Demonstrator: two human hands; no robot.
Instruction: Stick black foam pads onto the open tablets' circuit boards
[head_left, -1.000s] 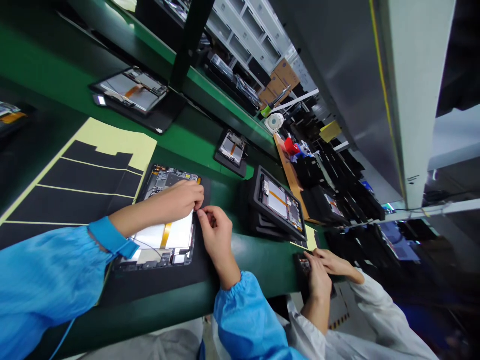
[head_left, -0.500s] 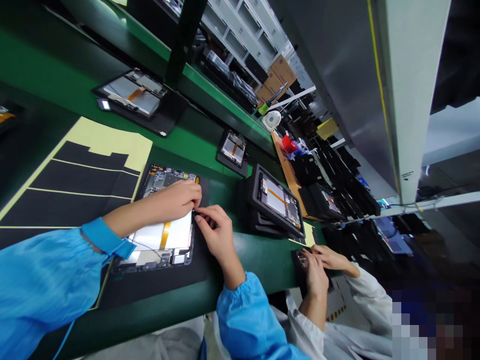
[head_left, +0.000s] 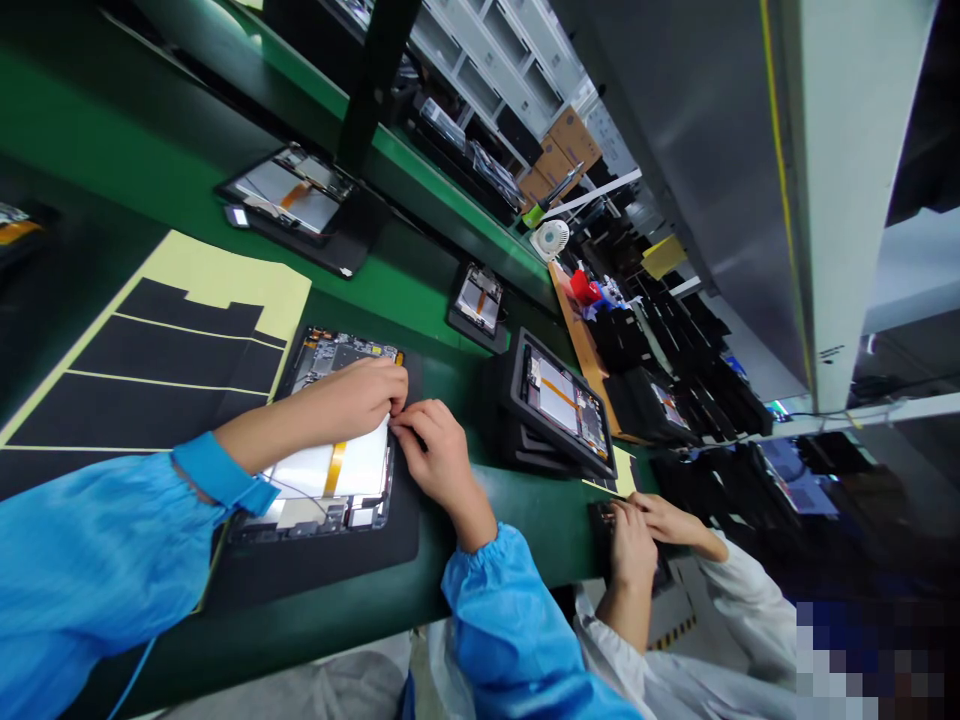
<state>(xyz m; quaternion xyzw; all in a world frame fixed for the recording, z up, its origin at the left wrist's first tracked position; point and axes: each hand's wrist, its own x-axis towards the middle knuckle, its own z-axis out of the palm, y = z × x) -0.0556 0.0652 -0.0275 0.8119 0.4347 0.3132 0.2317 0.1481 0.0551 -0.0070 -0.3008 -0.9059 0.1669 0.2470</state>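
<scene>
Working over the open tablet on its black mat on the green table, your left hand and right hand meet, curled, at its edge; whether either grip is clenched on something or released, you cannot tell.

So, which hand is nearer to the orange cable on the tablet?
Left. The left hand lies just beside the top end of the orange cable; the right hand is farther, at the tablet's edge.
</scene>
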